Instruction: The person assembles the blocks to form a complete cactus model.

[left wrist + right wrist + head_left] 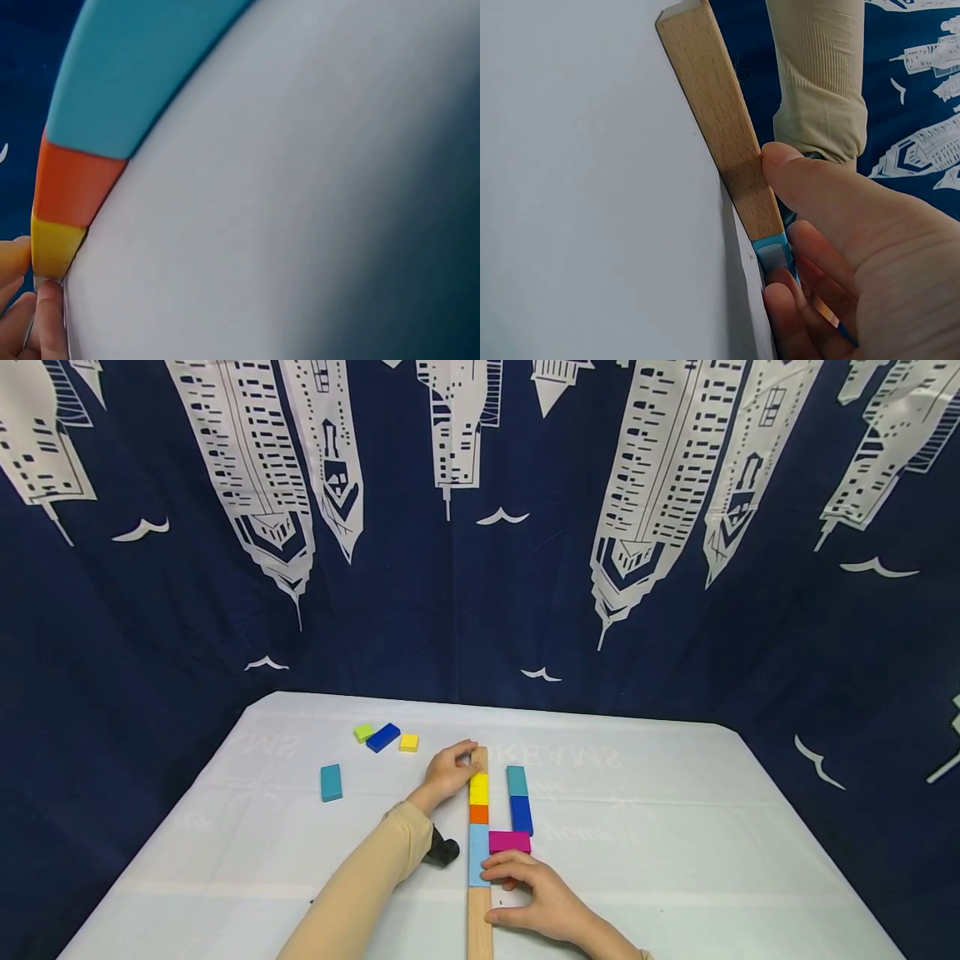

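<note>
A straight row of blocks runs away from me in the head view: a long wooden block [480, 922], a light blue block [478, 856], an orange block [478, 814], a yellow block [478, 789] and a wooden block [482, 753] at the far end. My left hand [447, 774] pinches that far wooden block, its fingertips close to the yellow one. Along the near right side lies my right hand [542, 902]. Its thumb touches the long wooden block, and its loosely bent fingers rest against the light blue block. A magenta block [510, 842] lies just beyond those fingers.
Right of the row, a teal block [516, 781] and a blue block [521, 816] lie end to end. Farther left are a teal block [331, 783], a lime block [363, 732], a blue block [383, 737] and a yellow block [408, 742], all on the white table [637, 793].
</note>
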Demonstrator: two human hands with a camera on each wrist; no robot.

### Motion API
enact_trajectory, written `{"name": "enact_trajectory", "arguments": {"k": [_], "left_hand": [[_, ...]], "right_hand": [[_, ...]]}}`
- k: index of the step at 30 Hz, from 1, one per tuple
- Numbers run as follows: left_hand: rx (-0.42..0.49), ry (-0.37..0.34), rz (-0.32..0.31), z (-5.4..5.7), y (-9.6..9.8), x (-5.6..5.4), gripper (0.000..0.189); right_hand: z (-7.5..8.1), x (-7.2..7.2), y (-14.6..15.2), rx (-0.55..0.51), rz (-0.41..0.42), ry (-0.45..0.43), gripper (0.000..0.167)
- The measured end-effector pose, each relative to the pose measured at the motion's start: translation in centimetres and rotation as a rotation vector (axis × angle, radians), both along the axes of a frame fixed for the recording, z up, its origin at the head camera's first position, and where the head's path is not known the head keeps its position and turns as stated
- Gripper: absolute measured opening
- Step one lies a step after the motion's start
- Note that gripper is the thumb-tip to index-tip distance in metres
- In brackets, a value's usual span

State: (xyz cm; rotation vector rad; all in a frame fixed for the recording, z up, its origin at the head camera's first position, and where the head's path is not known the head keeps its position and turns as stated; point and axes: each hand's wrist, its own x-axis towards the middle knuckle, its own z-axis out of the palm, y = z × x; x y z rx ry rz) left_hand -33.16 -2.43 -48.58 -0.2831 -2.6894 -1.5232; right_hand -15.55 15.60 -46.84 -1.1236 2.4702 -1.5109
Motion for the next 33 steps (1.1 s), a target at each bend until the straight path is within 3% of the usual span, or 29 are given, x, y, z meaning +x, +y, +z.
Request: {"name": "enact_trajectory", "arguments": {"k": [9,24,33], "left_hand": [[-0.072,-0.062,-0.032,0.47,0.03,-0.31,0.041],[0.009,-0.116,-0.018,0.4,-0.22,-0.32,0.041],[0.039,-0.107,-0.002,0.57,-0.35,-0.24,0.042]], "right_hand": [[-0.06,-0.06,0.0,-0.003,-0.004,-0.008,0.034],[-0.07,-0.05,-0.01,-0.002,0.007,0.002,0.035],[-0.03,-0.03,-0.06,-0.002,0.007,0.015,0.035]]}}
